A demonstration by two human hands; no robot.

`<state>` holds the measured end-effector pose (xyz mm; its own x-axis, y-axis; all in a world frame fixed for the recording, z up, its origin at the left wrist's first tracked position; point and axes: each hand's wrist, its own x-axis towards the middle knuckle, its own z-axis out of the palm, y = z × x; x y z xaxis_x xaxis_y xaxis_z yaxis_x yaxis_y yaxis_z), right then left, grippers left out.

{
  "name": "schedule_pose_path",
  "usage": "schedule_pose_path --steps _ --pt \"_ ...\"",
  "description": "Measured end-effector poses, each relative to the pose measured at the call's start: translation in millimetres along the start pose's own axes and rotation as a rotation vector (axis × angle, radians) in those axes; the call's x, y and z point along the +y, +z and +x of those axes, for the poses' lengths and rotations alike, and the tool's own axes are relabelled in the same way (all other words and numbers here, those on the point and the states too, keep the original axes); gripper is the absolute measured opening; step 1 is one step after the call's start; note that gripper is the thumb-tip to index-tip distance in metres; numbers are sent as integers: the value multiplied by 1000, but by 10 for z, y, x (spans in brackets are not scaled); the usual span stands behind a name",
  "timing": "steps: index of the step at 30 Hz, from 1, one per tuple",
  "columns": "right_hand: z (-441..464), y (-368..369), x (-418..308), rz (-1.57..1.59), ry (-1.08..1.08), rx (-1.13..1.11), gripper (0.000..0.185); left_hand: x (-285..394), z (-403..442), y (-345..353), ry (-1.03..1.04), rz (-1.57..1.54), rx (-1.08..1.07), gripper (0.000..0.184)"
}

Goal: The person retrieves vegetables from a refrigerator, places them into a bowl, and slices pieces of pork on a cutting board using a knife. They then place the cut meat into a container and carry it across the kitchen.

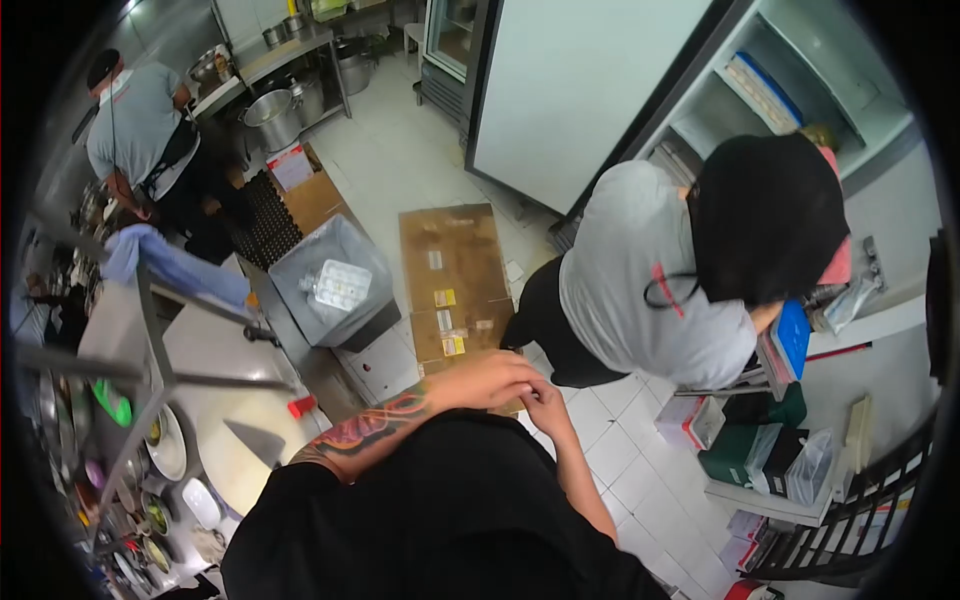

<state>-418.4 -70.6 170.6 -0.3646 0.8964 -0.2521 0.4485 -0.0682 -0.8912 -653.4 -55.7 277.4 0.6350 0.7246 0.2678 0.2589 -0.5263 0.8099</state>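
My left hand [490,380] reaches across the front of my black shirt, its fingers fairly straight and slanting toward my other hand. My right hand [543,408] meets it at the fingertips, with its own fingers curled. What lies inside the right hand's curl, if anything, is hidden. No tool shows in the left hand. Below and beyond both hands, a flattened cardboard sheet [455,285] lies on the white tiled floor. To the left, a broad knife blade [255,441] rests on a round pale cutting board [225,475].
A co-worker in a grey shirt [635,270] leans into an open fridge [690,130] at right. Another person [140,140] stands at the back left. A grey bin [335,235] holds a clear plastic tray [342,284]. Pots [272,118] stand behind. Crates [740,450] are at right.
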Motion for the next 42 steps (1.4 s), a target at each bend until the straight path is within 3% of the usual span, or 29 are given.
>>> schedule_pose_path --steps 1,2,4,8,13,16,18,19,22,24,25,27,29,33,35,39,40,42 --pt "286 31 -160 33 -256 38 22 -76 113 -105 12 -12 29 28" --pt "588 34 -274 27 -262 25 22 -172 220 -249 27 -19 70 26" --pt "1136 39 -435 -203 -509 -120 23 -322 455 -705 61 -47 114 24" --pt "1989 135 -741 -187 -493 -97 22 -594 931 -1619 259 -118 246 16" --pt "2562 80 -1356 -103 -360 26 23 -990 1380 -2587 504 -202 191 12" --pt "2687 16 -1668 13 -228 115 24 -1333 1452 -3094 405 -262 164 13" --pt "2853 66 -1575 262 33 127 32 -1740 1461 -3329 300 -238 244 14" --pt "2937 81 -1510 249 35 144 33 -2000 1466 -3401 187 -221 302 14" --pt "3267 154 -1288 182 18 192 34 -2810 1756 -3955 197 82 542 23" --pt "3465 171 -1245 144 138 232 32 -3356 2027 -4510 79 -124 759 22" --pt "3567 162 -1325 287 309 266 34 -3591 2227 -4856 58 -218 884 19" --pt "3904 118 -1493 266 365 294 35 -4260 2690 -5671 126 -329 1088 19" --pt "4310 185 -1485 264 387 356 37 -4862 3264 -6439 265 -249 1150 20" --pt "5061 451 -1550 78 504 467 35 -5686 4406 -7839 175 45 1069 19" --pt "5363 604 -1756 104 504 399 38 -6029 5022 -8575 278 449 981 25" --pt "6084 788 -2464 322 510 255 39 -5783 5992 -9583 550 1045 725 26" --pt "6230 781 -2506 370 516 209 38 -5703 6178 -9728 554 1040 730 26" --pt "6593 703 -2855 294 529 235 36 -5539 6536 -9963 426 1610 413 27"
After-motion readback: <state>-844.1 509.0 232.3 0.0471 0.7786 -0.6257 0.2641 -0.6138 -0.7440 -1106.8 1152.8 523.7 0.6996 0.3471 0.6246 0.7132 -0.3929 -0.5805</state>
